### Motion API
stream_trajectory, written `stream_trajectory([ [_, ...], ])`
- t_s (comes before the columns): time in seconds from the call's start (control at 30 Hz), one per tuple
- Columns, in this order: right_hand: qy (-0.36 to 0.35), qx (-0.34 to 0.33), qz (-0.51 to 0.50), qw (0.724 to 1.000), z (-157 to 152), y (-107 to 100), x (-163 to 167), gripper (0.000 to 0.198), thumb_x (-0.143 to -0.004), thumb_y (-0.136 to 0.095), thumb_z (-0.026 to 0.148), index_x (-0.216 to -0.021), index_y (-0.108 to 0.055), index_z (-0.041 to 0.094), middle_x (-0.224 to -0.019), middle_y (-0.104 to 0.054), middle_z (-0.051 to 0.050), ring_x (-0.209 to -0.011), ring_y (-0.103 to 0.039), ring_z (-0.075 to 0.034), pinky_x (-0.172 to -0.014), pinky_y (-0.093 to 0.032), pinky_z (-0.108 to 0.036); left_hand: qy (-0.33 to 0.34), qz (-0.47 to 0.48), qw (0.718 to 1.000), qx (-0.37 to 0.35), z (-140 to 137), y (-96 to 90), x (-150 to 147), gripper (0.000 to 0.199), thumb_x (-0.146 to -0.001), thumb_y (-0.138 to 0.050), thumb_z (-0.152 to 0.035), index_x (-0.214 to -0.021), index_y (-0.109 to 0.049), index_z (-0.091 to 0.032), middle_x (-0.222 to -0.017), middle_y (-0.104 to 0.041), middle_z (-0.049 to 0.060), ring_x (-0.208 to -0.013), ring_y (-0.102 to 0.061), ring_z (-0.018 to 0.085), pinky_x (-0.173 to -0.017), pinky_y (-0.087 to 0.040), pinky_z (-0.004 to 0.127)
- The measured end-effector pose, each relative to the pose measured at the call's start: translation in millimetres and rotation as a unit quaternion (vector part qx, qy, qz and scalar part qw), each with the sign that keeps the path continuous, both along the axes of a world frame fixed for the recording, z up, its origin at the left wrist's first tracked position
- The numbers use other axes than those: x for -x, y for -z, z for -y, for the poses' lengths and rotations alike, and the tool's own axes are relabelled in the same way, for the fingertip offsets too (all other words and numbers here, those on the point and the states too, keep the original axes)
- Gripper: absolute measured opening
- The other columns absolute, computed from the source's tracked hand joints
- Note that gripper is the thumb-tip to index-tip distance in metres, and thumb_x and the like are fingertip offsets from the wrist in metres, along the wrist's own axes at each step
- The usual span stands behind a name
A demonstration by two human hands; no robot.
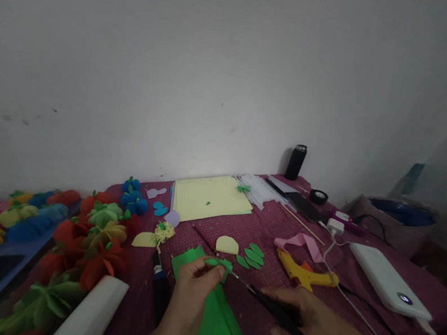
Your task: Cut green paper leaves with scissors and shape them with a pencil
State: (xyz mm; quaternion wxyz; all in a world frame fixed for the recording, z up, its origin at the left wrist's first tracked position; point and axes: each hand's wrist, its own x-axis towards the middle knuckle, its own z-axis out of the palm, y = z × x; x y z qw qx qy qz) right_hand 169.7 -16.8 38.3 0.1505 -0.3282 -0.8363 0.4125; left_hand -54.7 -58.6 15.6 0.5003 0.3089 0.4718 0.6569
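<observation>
At the far end of the green sheet (221,333), we see the left hand (195,286) pinching a small green piece (226,264) between thumb and fingers, while the right hand (308,313) has its fingers closed around a black tool (284,316), its slim tip aimed at that piece. Whether tip and piece touch, we cannot tell. To the right of the sheet's far end, we find cut leaves (254,257) and a cream half-round (227,245). Farther right of the sheet lie a yellow glue gun (304,273), a pink strip (301,241) and a white power bank (388,280). Beyond the sheet, we spot pale yellow paper (210,194) near the wall (226,48). Left of the sheet, we see bright flowers (105,256) heaped beside a white roll (91,314).
</observation>
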Motion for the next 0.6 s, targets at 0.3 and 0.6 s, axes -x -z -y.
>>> stream_trajectory([
  [0.3,0.005,0.011,-0.025,1.000,2,4,5,0.031,-0.073,-0.063,0.031,-0.102,-0.070,0.022,-0.084,-0.069,0.000,-0.079,-0.060,-0.021,-0.074,-0.048,-0.029,-0.003,0.022,1.000,0.000,1,-3.8,-1,0.011,-0.058,-0.074,-0.023,-0.059,-0.065,-0.016,-0.054,-0.053,-0.004,-0.055,-0.041,0.010,-0.054,-0.032,0.022],
  [0.6,0.050,0.091,-0.084,0.991,6,22,14,0.032,-0.080,-0.058,0.044,-0.099,-0.062,0.019,-0.070,-0.058,0.001,-0.060,-0.052,-0.012,-0.054,-0.042,-0.022,-0.023,0.039,0.999,-0.003,-2,-5.8,0,0.019,-0.055,-0.080,-0.029,-0.059,-0.067,-0.015,-0.056,-0.056,-0.003,-0.057,-0.045,0.010,-0.057,-0.036,0.021],
])
